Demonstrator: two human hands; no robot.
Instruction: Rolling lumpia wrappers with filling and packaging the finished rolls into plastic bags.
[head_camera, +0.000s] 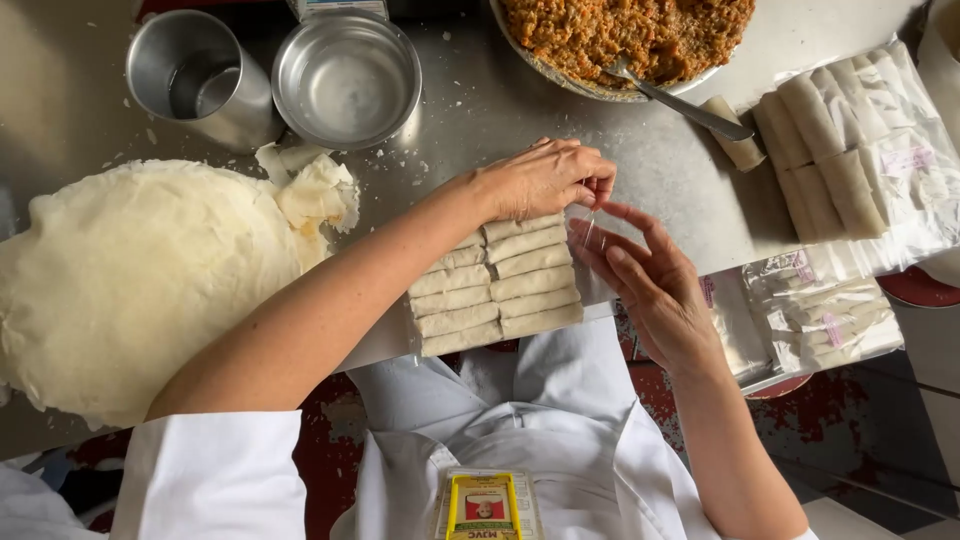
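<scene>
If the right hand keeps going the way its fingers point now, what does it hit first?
The right hand points up and left, toward the left hand. It would probably meet the left hand's fingertips almost at once, above the rows of spring rolls. Depth between the hands is unclear.

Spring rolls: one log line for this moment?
left hand | over spring rolls | right hand | beside them, fingers spread | steel table
</scene>
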